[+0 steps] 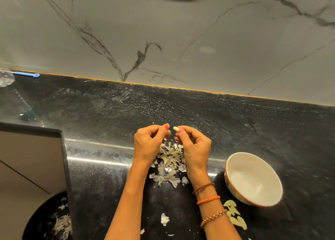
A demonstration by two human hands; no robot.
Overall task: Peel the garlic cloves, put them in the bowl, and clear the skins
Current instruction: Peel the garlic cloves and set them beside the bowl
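Black stone countertop (199, 116); white bowl (253, 178) on it, right of the skin pile (170, 163); dark bin (49, 219) holding skins, lower left of the pile. Above the pile: right hand (194, 145), fingers curled, pinching a garlic clove (175, 129); left hand (150, 141), fingers curled, fingertips just beside the clove, contact unclear.

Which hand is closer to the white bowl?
The right hand. It is raised over the garlic skins, pinching a clove, with the white bowl just off to its right. The left hand is farther, on the other side of the skins.
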